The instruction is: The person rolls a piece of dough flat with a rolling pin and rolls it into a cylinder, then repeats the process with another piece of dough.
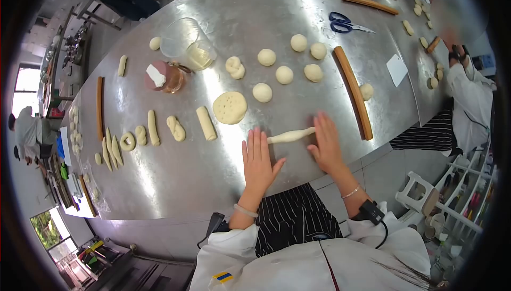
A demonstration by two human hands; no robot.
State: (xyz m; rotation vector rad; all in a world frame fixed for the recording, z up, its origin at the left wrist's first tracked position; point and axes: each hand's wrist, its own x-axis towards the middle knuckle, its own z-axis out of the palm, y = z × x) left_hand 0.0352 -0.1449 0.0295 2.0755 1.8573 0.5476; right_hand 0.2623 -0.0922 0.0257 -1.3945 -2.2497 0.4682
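Observation:
A strip of pale dough (291, 136), thicker in the middle and tapered toward both ends, lies on the steel table in front of me. My left hand (257, 158) rests flat over its left end, fingers stretched out and thumb apart. Over the right end lies my right hand (326, 144), also flat with the thumb spread; its fingertips are a little blurred. Both tips of the dough are hidden under my fingers. Just beyond my left hand sits a flat dough round (230, 107) with small holes, beside a dough roll (206, 123).
Several dough balls (284, 75) and a knotted piece (235, 68) lie farther back. A rolling pin (353, 93) is to the right, blue scissors (348, 23) beyond. A clear jug (188, 44) and a jar (165, 77) stand left. A co-worker (471, 99) is at the right edge.

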